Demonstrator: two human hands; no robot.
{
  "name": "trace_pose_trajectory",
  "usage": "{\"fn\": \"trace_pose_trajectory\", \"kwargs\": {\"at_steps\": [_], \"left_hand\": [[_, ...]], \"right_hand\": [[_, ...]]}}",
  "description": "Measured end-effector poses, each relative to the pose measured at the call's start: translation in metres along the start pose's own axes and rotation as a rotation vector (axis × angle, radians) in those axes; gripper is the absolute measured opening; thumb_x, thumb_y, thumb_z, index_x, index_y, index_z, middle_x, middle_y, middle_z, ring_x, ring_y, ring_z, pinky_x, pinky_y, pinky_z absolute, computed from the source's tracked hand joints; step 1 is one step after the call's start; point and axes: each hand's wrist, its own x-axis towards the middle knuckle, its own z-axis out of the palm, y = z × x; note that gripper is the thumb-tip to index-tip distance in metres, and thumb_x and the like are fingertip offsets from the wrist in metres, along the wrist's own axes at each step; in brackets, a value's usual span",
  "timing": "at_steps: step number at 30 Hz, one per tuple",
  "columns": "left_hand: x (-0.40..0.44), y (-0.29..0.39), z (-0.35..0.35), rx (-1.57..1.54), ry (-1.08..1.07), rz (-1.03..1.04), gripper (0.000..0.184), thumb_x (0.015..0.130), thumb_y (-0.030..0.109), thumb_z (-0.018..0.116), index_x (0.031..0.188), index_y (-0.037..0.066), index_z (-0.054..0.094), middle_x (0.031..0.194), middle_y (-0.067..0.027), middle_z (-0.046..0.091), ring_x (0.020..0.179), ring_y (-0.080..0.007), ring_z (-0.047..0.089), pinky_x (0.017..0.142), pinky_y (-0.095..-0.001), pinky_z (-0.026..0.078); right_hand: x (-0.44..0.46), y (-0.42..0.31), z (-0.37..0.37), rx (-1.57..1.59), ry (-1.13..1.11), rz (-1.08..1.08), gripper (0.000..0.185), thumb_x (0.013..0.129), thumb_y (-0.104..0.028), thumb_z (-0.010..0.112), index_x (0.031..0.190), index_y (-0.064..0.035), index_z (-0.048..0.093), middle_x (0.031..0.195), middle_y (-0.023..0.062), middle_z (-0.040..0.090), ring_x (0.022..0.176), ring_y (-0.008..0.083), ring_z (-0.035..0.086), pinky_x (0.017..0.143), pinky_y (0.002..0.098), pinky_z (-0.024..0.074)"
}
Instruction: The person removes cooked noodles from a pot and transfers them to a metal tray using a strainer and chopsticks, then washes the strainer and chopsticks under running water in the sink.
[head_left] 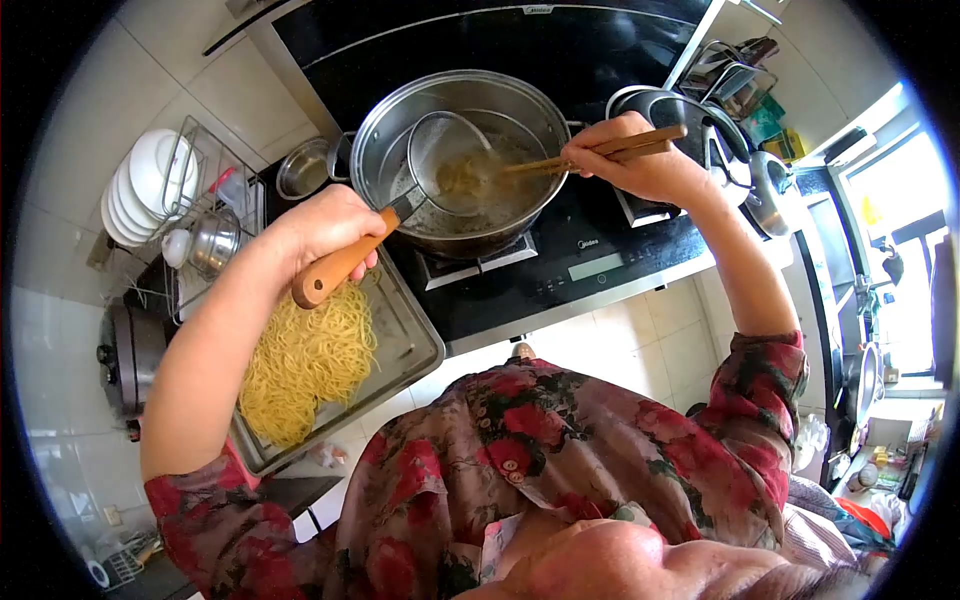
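A large steel pot [540,103] of cloudy liquid stands on the black stove. My left hand [325,232] is closed around the wooden handle of a mesh strainer [440,150], whose round basket is in the pot. Yellow noodles [465,178] show in the strainer and liquid, partly blurred. My right hand [635,165] grips long wooden chopsticks [540,166], their tips down at the noodles. Below my left forearm, a heap of yellow noodles [305,370] lies on a metal tray [405,325].
Left of the pot sits a small steel bowl [303,168]. A wire rack [190,150] with white plates [160,175] stands at the far left. On the right of the stove are a lidded pan [690,110] and a steel kettle [770,195].
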Motion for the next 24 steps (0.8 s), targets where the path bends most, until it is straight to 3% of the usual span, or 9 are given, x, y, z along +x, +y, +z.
{"fn": "trace_pose_trajectory", "kwargs": {"at_steps": [8, 11, 15, 17, 21, 24], "left_hand": [[-0.002, 0.007, -0.004, 0.004, -0.064, 0.006, 0.023, 0.089, 0.014, 0.052, 0.078, -0.005, 0.056, 0.065, -0.0119, 0.060, 0.045, -0.0143, 0.056, 0.039, -0.0268, 0.045], [-0.001, -0.005, -0.004, -0.099, -0.054, -0.007, 0.019, 0.086, 0.013, 0.054, 0.079, -0.004, 0.058, 0.063, -0.0116, 0.060, 0.047, -0.0155, 0.058, 0.039, -0.0274, 0.044], [-0.007, -0.014, -0.001, -0.192, -0.027, -0.031, 0.020, 0.090, 0.019, 0.056, 0.079, 0.002, 0.056, 0.066, -0.0068, 0.061, 0.045, -0.0104, 0.055, 0.037, -0.0227, 0.042], [-0.008, -0.020, 0.001, -0.256, -0.036, -0.017, 0.020, 0.090, 0.020, 0.056, 0.080, 0.003, 0.055, 0.065, -0.0061, 0.060, 0.046, -0.0094, 0.055, 0.037, -0.0220, 0.042], [-0.009, -0.019, 0.006, -0.248, -0.062, 0.013, 0.021, 0.090, 0.020, 0.056, 0.079, 0.003, 0.054, 0.065, -0.0058, 0.059, 0.046, -0.0093, 0.054, 0.037, -0.0222, 0.042], [-0.009, -0.013, 0.008, -0.178, -0.052, 0.015, 0.021, 0.089, 0.020, 0.056, 0.079, 0.002, 0.055, 0.065, -0.0061, 0.059, 0.046, -0.0095, 0.055, 0.038, -0.0228, 0.043]], "right_hand": [[-0.010, 0.005, 0.010, 0.186, 0.104, 0.003, 0.027, 0.095, -0.025, 0.055, 0.098, -0.0005, 0.067, 0.078, 0.0121, 0.069, 0.071, 0.0187, 0.068, 0.063, 0.0292, 0.0566], [-0.020, 0.009, 0.009, 0.286, 0.182, 0.105, 0.027, 0.096, -0.024, 0.053, 0.098, 0.0005, 0.066, 0.082, 0.0126, 0.069, 0.073, 0.0184, 0.068, 0.063, 0.0293, 0.0564], [-0.031, -0.013, -0.002, 0.139, 0.161, -0.048, 0.028, 0.097, -0.020, 0.050, 0.095, 0.0029, 0.065, 0.084, 0.0137, 0.067, 0.075, 0.0206, 0.068, 0.065, 0.0303, 0.0558], [-0.034, -0.018, -0.009, -0.100, 0.149, -0.177, 0.021, 0.094, -0.016, 0.057, 0.094, 0.0022, 0.067, 0.083, 0.0144, 0.065, 0.078, 0.0218, 0.070, 0.066, 0.0273, 0.0577], [-0.031, -0.016, -0.004, 0.017, 0.197, -0.063, 0.022, 0.092, -0.018, 0.060, 0.099, 0.0011, 0.068, 0.087, 0.0148, 0.067, 0.073, 0.0209, 0.068, 0.063, 0.0259, 0.0560], [-0.020, -0.004, 0.000, -0.063, 0.207, -0.104, 0.022, 0.092, -0.019, 0.061, 0.100, -0.0009, 0.069, 0.090, 0.0138, 0.068, 0.070, 0.0208, 0.068, 0.062, 0.0258, 0.0560]]}}
